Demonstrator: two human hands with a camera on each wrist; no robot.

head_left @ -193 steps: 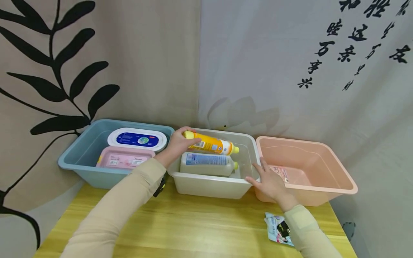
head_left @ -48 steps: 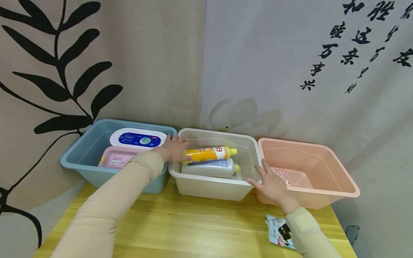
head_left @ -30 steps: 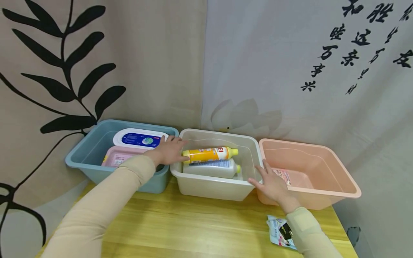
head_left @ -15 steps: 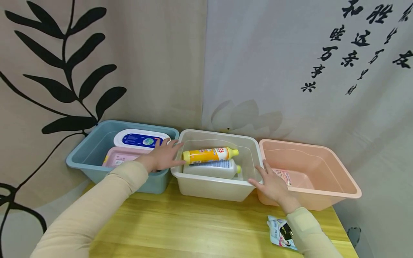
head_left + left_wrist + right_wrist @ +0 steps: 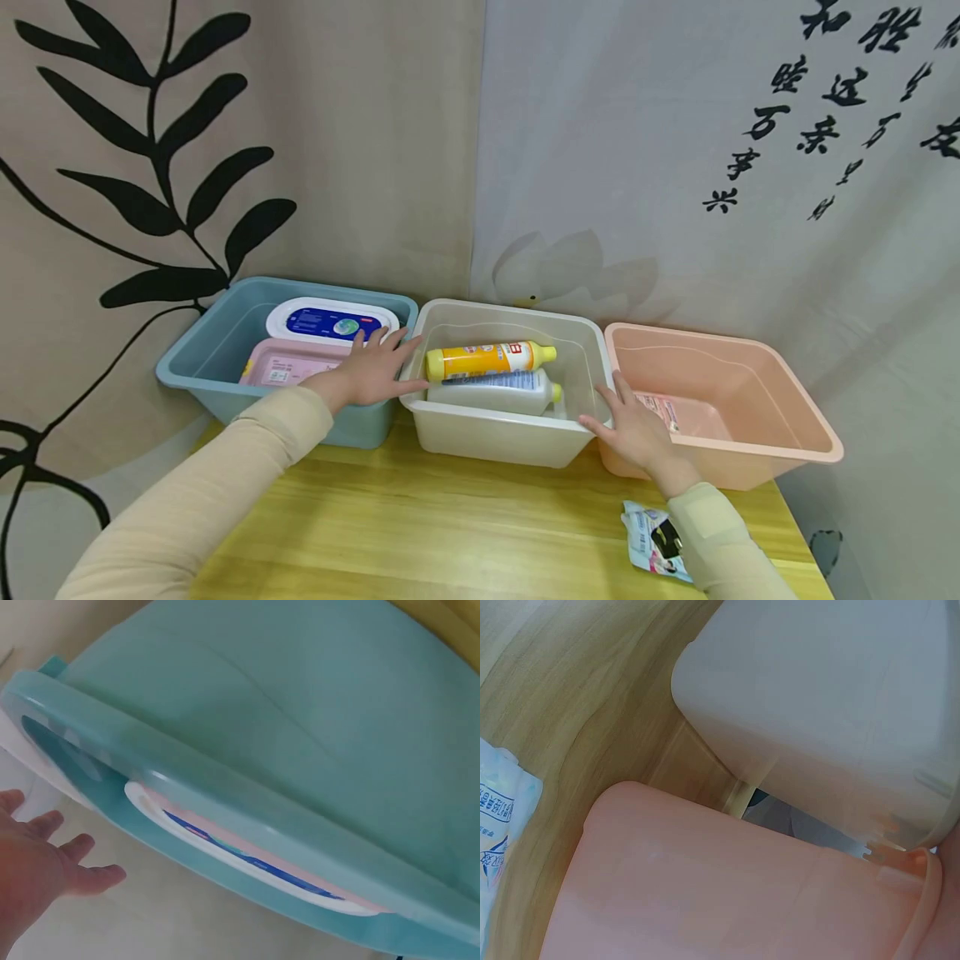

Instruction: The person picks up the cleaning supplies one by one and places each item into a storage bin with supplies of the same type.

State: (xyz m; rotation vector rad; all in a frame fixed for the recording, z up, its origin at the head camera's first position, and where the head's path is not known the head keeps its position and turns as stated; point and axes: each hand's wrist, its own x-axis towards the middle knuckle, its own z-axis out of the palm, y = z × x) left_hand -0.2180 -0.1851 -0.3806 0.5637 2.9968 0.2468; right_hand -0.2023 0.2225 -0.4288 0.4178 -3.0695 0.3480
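My left hand is over the right side of the blue bin, near the white bin's left rim, fingers spread and holding nothing. In the left wrist view, the same hand appears beside the blue bin's rim. My right hand rests, fingers spread, where the white bin meets the pink bin. Inside the white bin, a yellow bottle lies on its side behind a pale bottle, also lying down and partly covered by it.
The blue bin holds a white wipes box with a blue label and a pink box. A flat pink-and-white packet lies in the pink bin. A light-blue pouch is on the wooden table, partly under my right forearm.
Earlier my left hand held the yellow bottle above the white bin; the bottle now lies inside. My left hand has since drawn away to the left. My right hand has stayed put.
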